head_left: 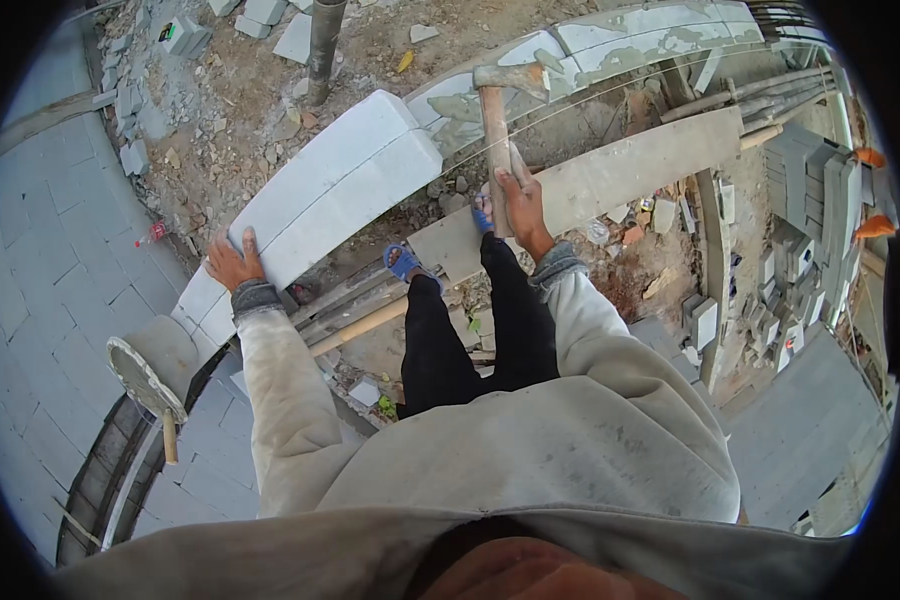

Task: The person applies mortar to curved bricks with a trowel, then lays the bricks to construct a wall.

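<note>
I am seeing the left hand [232,262] lying flat on the pale kerb block's [340,190] near end, steadying it, while the right hand [522,200] is gripping the hammer [496,130] handle. Seating the block seems underway; tapping calls for careful aim.

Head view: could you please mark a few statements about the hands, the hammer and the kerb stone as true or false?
1. The right hand grips the hammer by its wooden handle. True.
2. The left hand holds a trowel. False: it rests on the kerb stone.
3. The person wears blue sandals. True.
4. The kerb stone is dark red. False: it is pale grey.
</note>
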Demonstrator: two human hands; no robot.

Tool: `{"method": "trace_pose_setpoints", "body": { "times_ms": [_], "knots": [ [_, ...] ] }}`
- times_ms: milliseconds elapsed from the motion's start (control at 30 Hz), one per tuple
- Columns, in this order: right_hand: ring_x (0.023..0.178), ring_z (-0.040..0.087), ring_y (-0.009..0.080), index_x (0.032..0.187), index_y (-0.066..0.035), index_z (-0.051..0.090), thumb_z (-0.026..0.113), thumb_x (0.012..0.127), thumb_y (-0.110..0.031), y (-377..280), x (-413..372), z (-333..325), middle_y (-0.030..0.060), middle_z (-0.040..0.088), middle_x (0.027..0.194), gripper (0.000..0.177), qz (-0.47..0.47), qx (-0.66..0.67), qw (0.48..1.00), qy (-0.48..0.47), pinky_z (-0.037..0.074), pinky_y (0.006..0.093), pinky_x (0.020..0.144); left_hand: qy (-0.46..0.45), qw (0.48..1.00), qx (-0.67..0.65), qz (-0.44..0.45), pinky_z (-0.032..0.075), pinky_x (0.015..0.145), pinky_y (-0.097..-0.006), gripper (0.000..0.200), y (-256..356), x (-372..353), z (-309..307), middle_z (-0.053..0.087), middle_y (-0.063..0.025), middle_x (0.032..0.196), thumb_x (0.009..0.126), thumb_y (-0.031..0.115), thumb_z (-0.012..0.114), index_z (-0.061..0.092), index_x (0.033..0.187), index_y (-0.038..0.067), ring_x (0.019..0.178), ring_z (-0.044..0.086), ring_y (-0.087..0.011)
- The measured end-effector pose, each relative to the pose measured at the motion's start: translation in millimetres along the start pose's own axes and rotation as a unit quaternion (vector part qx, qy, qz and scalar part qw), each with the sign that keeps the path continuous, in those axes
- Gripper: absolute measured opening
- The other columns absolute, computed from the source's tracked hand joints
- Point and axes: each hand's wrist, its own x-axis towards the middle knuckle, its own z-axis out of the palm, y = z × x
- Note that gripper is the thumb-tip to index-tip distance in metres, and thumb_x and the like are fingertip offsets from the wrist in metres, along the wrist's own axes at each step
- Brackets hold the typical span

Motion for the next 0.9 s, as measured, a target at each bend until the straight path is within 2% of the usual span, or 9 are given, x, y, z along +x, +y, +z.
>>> {"method": "trace_pose_setpoints", "body": {
  "times_ms": [133,267,500,633,767,867,900],
  "knots": [
    [0.053,0.057,0.0134,0.145,-0.009,0.037,0.055,0.098,-0.022,7.7,24.8,0.5,0.0077,0.062,0.077,0.052,0.097,-0.053,0.981,-0.157,0.048,0.028,0.046,-0.017,1.0,-0.011,-0.001,0.02,0.108,-0.0576,0.06,-8.7,3.0,4.9,0.052,-0.0147,0.131,0.091,0.058,0.051,0.054,0.128,0.012,0.127,0.044,-0.0334],
    [0.052,0.056,0.0133,0.139,-0.008,0.043,0.057,0.098,-0.024,11.2,13.1,3.4,0.0069,0.06,0.075,0.046,0.072,0.03,0.995,-0.056,0.048,0.0283,0.046,-0.001,1.0,-0.002,0.014,0.022,0.107,-0.0561,0.06,-13.6,1.9,8.0,0.052,-0.0162,0.131,0.091,0.057,0.051,0.054,0.128,0.01,0.126,0.045,-0.0342],
    [0.051,0.055,0.0131,0.142,-0.008,0.04,0.056,0.098,-0.024,-8.8,13.2,-8.3,0.0061,0.059,0.075,0.049,0.105,-0.082,0.98,-0.148,0.047,0.0283,0.045,-0.019,1.0,0.023,-0.001,0.024,0.107,-0.0563,0.062,-12.0,2.7,7.9,0.052,-0.0166,0.132,0.091,0.058,0.052,0.053,0.129,0.009,0.126,0.045,-0.0347],
    [0.052,0.055,0.012,0.15,-0.012,0.032,0.056,0.099,-0.023,-0.6,7.2,11.4,0.0046,0.058,0.074,0.057,0.059,0.036,0.997,-0.033,0.046,0.027,0.046,0.0,1.0,0.01,0.012,0.022,0.108,-0.0572,0.063,-16.8,2.7,10.7,0.052,-0.0167,0.131,0.091,0.059,0.051,0.052,0.129,0.009,0.127,0.045,-0.0351],
    [0.051,0.054,0.0115,0.151,-0.014,0.03,0.055,0.099,-0.024,-5.1,9.0,-0.6,0.0038,0.057,0.071,0.059,0.071,-0.129,0.975,-0.166,0.046,0.0263,0.047,-0.004,1.0,0.009,-0.001,0.02,0.109,-0.0578,0.064,-10.1,0.4,9.4,0.051,-0.0164,0.132,0.09,0.061,0.051,0.052,0.129,0.009,0.127,0.044,-0.0349],
    [0.049,0.055,0.0133,0.15,-0.01,0.032,0.056,0.097,-0.025,-9.0,16.4,-16.6,0.0066,0.06,0.073,0.059,0.065,-0.13,0.978,-0.147,0.046,0.029,0.043,-0.012,1.0,0.017,-0.011,0.019,0.11,-0.0585,0.065,-11.0,4.1,7.0,0.05,-0.0161,0.133,0.09,0.061,0.051,0.052,0.129,0.009,0.128,0.043,-0.0345],
    [0.049,0.056,0.0145,0.147,-0.01,0.036,0.056,0.097,-0.026,-1.8,15.3,-13.7,0.0069,0.061,0.073,0.056,0.059,-0.073,0.988,-0.119,0.047,0.0295,0.043,-0.006,1.0,0.012,-0.009,0.018,0.11,-0.0588,0.065,-8.8,2.7,5.5,0.05,-0.0161,0.133,0.09,0.062,0.051,0.051,0.129,0.009,0.128,0.042,-0.0344]
  ]
}}
